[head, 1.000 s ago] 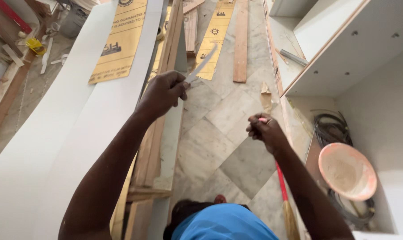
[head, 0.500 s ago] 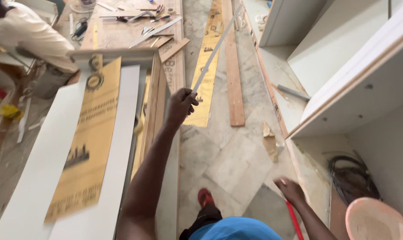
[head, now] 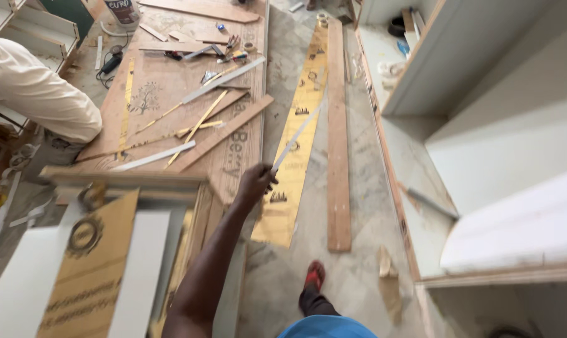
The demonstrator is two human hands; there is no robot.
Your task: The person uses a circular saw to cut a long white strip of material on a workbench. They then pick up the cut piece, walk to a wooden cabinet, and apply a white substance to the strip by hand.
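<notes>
Since half a second ago the view has tipped forward along the floor, the right hand has dropped out of sight, and the left hand (head: 256, 183) has stretched further out, still carrying its strip.

Far to the left of that hand, a co-worker's pale sleeve (head: 36, 94) bends over the edge of the low bench (head: 171, 81), a wide plywood sheet lying flat. Nearer the camera on that side, white boards (head: 143, 275) lie with a yellow printed sheet (head: 89, 275) on top. Up and left of the hand, the bench carries loose wooden slats (head: 224, 131), thin pale strips and a scatter of small tools (head: 224, 53) along its far edge.

At the end of the outstretched arm, the left grip is closed around the near end of a long thin pale strip (head: 299, 128). From the fist the strip runs up and to the right, held clear above the floor.

Just right of the hand and under the strip, a long yellow printed panel (head: 296, 144) lies on the marble floor (head: 358, 156). Touching its right side is a long wooden plank (head: 337, 138), parallel to it. Below the hand, a foot in a red sandal (head: 315, 274) stands on the floor, with a small wood offcut (head: 388, 275) beside it. Well to the right stand white cabinet shelves (head: 484, 81), open towards the camera.
</notes>
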